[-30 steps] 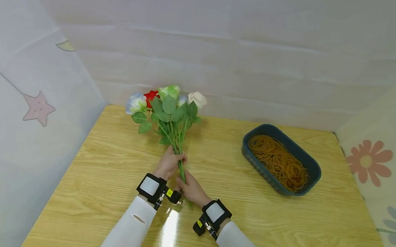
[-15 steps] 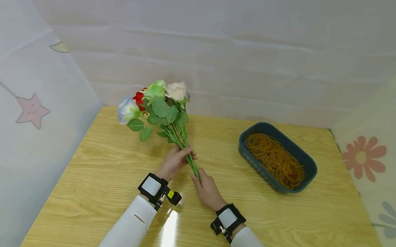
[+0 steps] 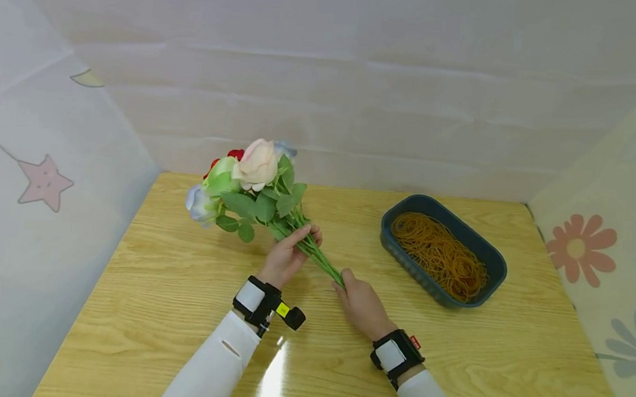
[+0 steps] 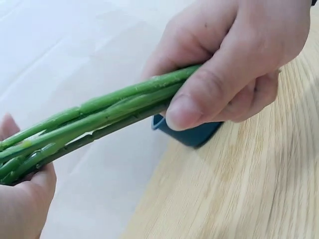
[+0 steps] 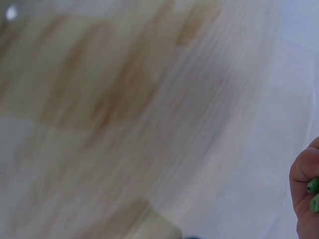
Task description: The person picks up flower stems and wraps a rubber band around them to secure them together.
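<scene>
A bouquet of artificial flowers (image 3: 256, 165) leans to the upper left above the table, with pale pink, green, red and light blue blooms. My left hand (image 3: 285, 260) grips its green stems (image 3: 320, 257) below the leaves, thumb across the top. Farther down, my right hand (image 3: 364, 305) holds the lower stem ends between thumb and curled fingers. In the left wrist view several stems (image 4: 99, 112) run between both hands. Cut stem ends (image 5: 314, 186) poke out of the hand at the right edge of the right wrist view.
A dark blue plastic basket (image 3: 442, 252) filled with tan rubber bands (image 3: 438, 253) stands on the wooden table (image 3: 172, 312) to the right. A pale cloth backdrop (image 3: 327, 98) rises behind and at both sides.
The bouquet has tilted and turned, its blooms going left and down and the pink one coming to the front. My right hand has moved right with the stem ends.
</scene>
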`<state>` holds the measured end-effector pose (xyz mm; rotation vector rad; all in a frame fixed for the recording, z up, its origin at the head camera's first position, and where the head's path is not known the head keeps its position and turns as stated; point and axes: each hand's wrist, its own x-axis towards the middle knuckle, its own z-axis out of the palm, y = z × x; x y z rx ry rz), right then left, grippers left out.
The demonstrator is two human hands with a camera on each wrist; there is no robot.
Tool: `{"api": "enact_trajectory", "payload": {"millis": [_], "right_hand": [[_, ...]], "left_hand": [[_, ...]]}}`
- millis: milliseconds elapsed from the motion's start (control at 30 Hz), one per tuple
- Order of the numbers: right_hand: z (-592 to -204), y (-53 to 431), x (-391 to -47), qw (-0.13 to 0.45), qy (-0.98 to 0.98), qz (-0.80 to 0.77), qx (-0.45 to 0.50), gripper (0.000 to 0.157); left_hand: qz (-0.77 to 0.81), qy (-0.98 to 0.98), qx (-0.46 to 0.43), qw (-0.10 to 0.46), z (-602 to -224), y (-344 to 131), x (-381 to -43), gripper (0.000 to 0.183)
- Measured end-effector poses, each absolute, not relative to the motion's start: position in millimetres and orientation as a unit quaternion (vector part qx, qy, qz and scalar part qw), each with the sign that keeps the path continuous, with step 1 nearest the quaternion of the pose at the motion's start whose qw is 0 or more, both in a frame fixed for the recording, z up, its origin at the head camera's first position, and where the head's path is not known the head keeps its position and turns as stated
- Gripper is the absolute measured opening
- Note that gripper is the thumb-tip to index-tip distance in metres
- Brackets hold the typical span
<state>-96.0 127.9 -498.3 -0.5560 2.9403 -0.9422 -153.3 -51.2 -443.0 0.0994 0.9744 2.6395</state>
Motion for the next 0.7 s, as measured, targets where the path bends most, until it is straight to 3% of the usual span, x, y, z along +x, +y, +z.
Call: {"api": "enact_trajectory", "payload": {"millis": [200, 400, 567, 700], "right_hand": [[-495, 149, -99, -0.059, 0.955, -0.206, -0.204, 0.021], [-499, 162, -103, -0.113, 0.952, -0.14, -0.249, 0.028], [-504, 168, -105, -0.141, 0.945, -0.116, -0.27, 0.031], [-506, 170, -105, -0.155, 0.943, -0.114, -0.272, 0.043]], "left_hand": [[0.946, 0.293, 0.049, 0.132, -443, -39, -146, 0.024], [0.963, 0.246, 0.004, 0.111, -444, -32, -142, 0.016], [0.96, 0.257, -0.026, 0.108, -446, -29, -140, 0.024], [0.961, 0.257, -0.039, 0.1, -445, -26, -140, 0.031]]}}
